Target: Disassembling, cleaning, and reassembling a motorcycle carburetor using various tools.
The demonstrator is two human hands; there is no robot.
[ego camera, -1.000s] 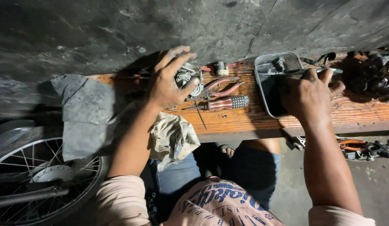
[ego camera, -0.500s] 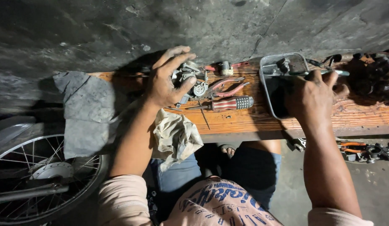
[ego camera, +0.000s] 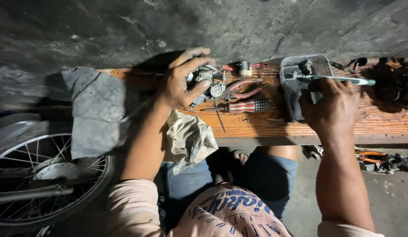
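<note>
Dark concrete wall (ego camera: 103,30), wooden bench (ego camera: 256,125), dim light

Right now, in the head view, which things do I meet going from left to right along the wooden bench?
Grey cloth → left hand on the metal carburettor → striped-handle screwdriver → clear plastic tray → right hand holding a white-and-green toothbrush.
</note>
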